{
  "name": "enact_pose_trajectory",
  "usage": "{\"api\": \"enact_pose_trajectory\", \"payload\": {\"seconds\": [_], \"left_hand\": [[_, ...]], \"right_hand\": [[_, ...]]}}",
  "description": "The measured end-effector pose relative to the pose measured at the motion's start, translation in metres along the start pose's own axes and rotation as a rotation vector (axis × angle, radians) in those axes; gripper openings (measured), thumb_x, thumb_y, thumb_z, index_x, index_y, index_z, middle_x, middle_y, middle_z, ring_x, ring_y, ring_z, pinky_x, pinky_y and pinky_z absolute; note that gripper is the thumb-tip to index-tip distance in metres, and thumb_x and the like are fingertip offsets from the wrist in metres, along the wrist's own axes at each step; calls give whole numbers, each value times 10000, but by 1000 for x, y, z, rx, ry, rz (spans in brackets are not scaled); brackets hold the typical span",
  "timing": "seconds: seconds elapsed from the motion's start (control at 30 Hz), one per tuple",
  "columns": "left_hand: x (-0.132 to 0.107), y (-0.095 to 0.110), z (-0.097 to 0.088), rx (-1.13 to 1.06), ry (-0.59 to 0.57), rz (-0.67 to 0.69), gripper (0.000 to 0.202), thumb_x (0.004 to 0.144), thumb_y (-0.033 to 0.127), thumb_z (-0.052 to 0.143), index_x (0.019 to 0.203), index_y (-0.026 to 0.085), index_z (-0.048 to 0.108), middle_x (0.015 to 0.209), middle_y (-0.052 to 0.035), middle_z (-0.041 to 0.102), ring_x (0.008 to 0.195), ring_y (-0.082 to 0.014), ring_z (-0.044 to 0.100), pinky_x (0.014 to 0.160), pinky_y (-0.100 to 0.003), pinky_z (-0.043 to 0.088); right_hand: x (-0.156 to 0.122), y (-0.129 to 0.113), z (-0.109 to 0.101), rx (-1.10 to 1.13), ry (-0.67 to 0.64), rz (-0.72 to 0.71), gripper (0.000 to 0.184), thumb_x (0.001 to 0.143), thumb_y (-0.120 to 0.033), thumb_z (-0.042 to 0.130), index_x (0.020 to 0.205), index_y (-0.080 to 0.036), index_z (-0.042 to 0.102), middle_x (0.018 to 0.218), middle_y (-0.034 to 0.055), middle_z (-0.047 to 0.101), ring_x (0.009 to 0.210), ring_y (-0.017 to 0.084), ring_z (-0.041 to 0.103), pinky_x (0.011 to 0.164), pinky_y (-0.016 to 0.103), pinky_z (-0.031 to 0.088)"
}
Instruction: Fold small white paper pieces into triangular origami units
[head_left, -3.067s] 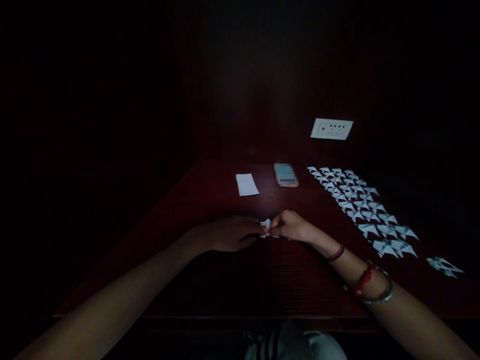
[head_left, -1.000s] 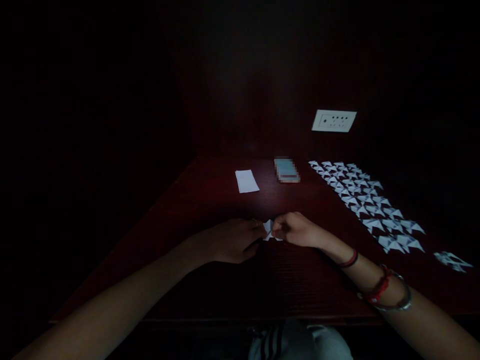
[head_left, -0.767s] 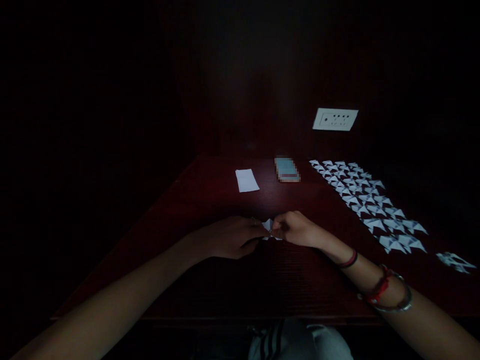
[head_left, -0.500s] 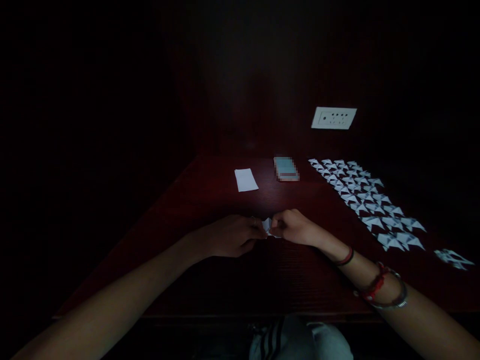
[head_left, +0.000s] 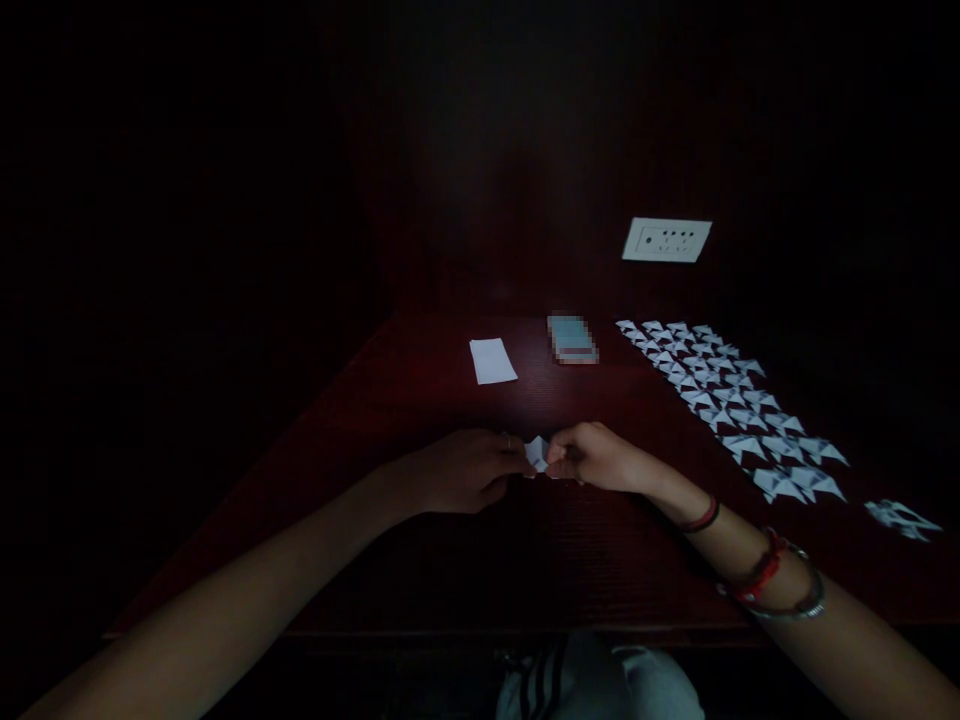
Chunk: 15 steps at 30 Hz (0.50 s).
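A small folded piece of white paper (head_left: pixel 538 453) is pinched between both hands, low over the middle of the dark red table (head_left: pixel 420 400). My left hand (head_left: pixel 476 470) grips its left side, the fingers closed and a ring showing on one of them. On the right side, my right hand (head_left: pixel 596 457) pinches the paper between thumb and fingers. The fingertips cover part of the paper, so its full shape is hidden. Beyond the hands lies a small stack of white paper sheets (head_left: pixel 493 361).
Several folded white paper figures (head_left: pixel 727 395) lie in rows along the table's right side. A separate folded paper piece (head_left: pixel 900 519) is nearer the right front. A blurred phone-like object (head_left: pixel 572 339) rests at the back, with a wall socket (head_left: pixel 667 240) above and to its right.
My right hand has shifted slightly right, and more of the folded paper shows between the hands. My left hand has stayed nearly still.
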<state>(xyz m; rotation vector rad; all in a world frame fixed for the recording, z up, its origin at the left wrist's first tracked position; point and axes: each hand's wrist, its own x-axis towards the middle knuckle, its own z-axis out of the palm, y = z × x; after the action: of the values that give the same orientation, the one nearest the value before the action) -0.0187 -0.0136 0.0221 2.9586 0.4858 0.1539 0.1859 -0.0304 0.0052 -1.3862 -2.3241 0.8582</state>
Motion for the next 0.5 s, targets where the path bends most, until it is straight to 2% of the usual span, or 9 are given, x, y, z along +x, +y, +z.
{"api": "enact_pose_trajectory", "payload": {"seconds": [0.1, 0.27, 0.5], "left_hand": [[0, 0, -2, -24, 9, 10, 370, 748, 102, 424, 1094, 231, 454, 1013, -17, 519, 909, -156, 487, 814, -291, 360], [0, -1, -1, -45, -15, 41, 361, 741, 106, 440, 1077, 233, 473, 1047, -21, 498, 918, -160, 477, 812, -291, 361], [-2, -1, -2, -52, -39, 40, 447, 742, 106, 449, 1161, 254, 403, 1110, -26, 462, 976, -163, 446, 860, -304, 337]], "right_hand": [[-2, -1, 0, -27, 22, -43, 96, 665, -143, 508, 710, -142, 594, 662, 2, 598, 587, 81, 524, 521, 169, 367], [-2, -3, 1, -35, 13, -49, 179, 631, -47, 446, 681, -138, 592, 675, 10, 608, 601, 84, 536, 546, 172, 379], [-2, -1, -1, -77, -19, -104, 218, 634, -45, 411, 694, -138, 598, 708, 22, 605, 637, 94, 533, 591, 190, 382]]}}
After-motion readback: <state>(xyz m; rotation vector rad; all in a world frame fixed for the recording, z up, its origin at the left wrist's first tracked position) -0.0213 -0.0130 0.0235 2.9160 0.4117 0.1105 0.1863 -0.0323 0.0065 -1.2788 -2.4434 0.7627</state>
